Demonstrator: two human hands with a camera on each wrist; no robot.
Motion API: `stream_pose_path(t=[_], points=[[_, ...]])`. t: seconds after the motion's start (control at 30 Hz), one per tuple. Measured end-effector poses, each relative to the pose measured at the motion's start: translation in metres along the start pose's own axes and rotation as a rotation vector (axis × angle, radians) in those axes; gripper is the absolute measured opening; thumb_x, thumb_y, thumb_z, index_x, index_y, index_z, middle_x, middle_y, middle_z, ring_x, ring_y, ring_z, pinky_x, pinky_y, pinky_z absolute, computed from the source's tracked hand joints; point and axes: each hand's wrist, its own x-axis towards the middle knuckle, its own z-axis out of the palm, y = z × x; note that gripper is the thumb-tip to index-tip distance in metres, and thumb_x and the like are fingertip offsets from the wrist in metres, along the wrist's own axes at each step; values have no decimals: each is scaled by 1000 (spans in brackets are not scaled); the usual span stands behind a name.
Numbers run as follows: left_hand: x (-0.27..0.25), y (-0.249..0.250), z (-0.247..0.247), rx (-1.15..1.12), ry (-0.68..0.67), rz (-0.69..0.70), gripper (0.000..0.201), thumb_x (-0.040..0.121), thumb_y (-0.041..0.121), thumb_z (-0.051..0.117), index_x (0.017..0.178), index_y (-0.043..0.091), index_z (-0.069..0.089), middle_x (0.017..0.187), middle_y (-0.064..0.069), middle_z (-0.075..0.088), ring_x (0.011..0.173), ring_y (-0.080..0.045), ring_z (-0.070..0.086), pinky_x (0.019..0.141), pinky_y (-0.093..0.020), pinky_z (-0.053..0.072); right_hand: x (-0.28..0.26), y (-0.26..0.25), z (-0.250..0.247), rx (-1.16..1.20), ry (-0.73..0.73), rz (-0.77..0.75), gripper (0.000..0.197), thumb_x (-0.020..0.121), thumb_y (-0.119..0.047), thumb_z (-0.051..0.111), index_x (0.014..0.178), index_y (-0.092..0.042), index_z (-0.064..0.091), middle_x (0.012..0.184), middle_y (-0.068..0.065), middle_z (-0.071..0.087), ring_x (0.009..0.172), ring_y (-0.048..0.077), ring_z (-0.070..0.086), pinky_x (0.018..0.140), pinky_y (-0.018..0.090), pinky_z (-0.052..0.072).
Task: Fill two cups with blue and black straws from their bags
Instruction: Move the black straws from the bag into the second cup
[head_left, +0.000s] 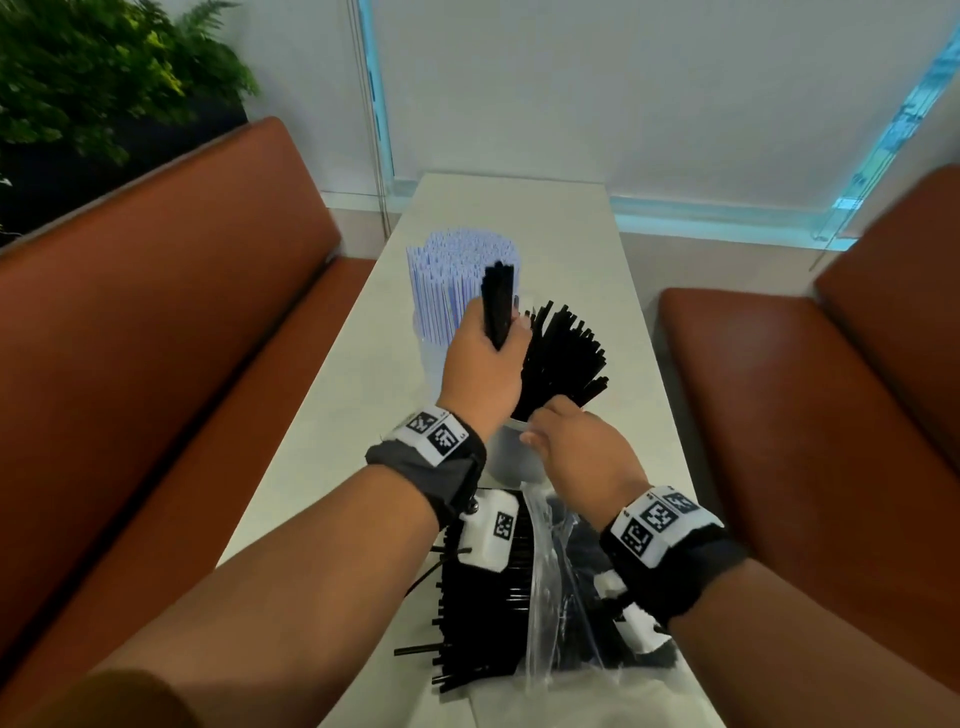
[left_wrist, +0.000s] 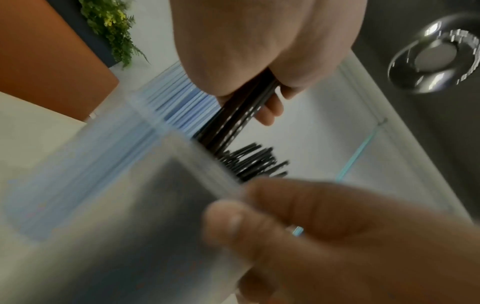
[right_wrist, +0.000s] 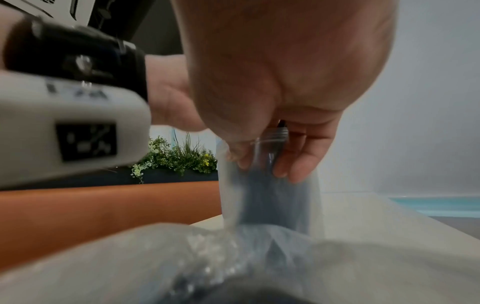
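While left hand grips a black straw bundle | right hand holds near cup | blue straws fill far cup | desk

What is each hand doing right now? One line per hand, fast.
Left hand: closed around a bundle of black straws.
Right hand: holding the rim of the cup, fingers curled on it.

A long pale table runs away toward a white wall, with a rust-brown upholstered bench along its left side and a matching bench along its right. Behind the left bench stands a dark planter of green foliage (a few yellow sprigs show in the wrist views). A glowing turquoise strip edges the wall's base.
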Motion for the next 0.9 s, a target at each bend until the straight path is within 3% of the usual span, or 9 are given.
stream_pose_path(t=[0.13,0.3,0.4,0.57,0.6,0.67,0.73,0.8,0.9], points=[[-10,-24,-3,324,-172,30,16,91,24,70,92,12,59,96,-10,57,95,-24,58,85,-34,48,-10,5,2,-1,26,-50,18,97,-18,62,115,-18,58,106,-2,51,65,25,57,53,38,46],[-13,-30,-14,362,-261,12,77,70,60,79,131,20,54,127,2,52,125,-12,46,106,-29,41,-12,12,6,87,14,-74,28,96,-13,60,124,-17,58,115,1,52,84,24,57,67,35,49],[-10,-26,-13,356,-410,7,88,60,59,88,131,22,53,126,0,57,125,-20,52,105,-44,46,-11,11,11,96,-2,-31,29,99,-17,54,127,-20,58,117,1,48,90,20,51,76,33,50],[4,-13,8,494,-430,-26,101,56,59,90,135,20,42,130,1,47,124,-18,48,107,-42,44,-10,5,12,97,-26,2,41,95,-11,57,136,-16,54,133,7,53,111,25,52,93,36,50],[8,-11,14,527,-436,-45,107,56,59,90,139,16,38,134,-3,45,127,-21,47,109,-42,42,-12,3,9,50,-1,-35,43,89,-9,65,131,-12,58,131,9,56,110,28,55,92,35,51],[15,-9,28,590,-469,-86,123,57,60,89,150,10,26,147,-11,38,138,-26,39,115,-43,36,-16,-2,1,-36,66,-115,51,59,-9,89,106,-8,72,109,10,67,87,28,65,72,33,56],[21,-7,41,644,-506,-116,137,60,60,89,158,12,6,158,-15,27,146,-29,28,120,-42,29,-16,-5,-5,-163,88,-155,56,44,-12,94,97,-9,76,98,9,71,77,24,66,63,31,56],[26,-8,54,660,-516,-116,142,62,54,89,159,17,-8,160,-15,25,147,-28,28,119,-39,29,-12,-7,-6,-208,-14,-163,56,68,-16,81,122,-5,68,120,13,65,99,27,60,81,35,54],[35,-12,64,566,-458,-101,126,66,36,87,157,25,1,147,-12,41,133,-27,46,111,-40,42,-9,-3,0,-93,-133,-44,62,91,-15,55,150,-11,36,144,11,40,115,29,44,99,35,40]])
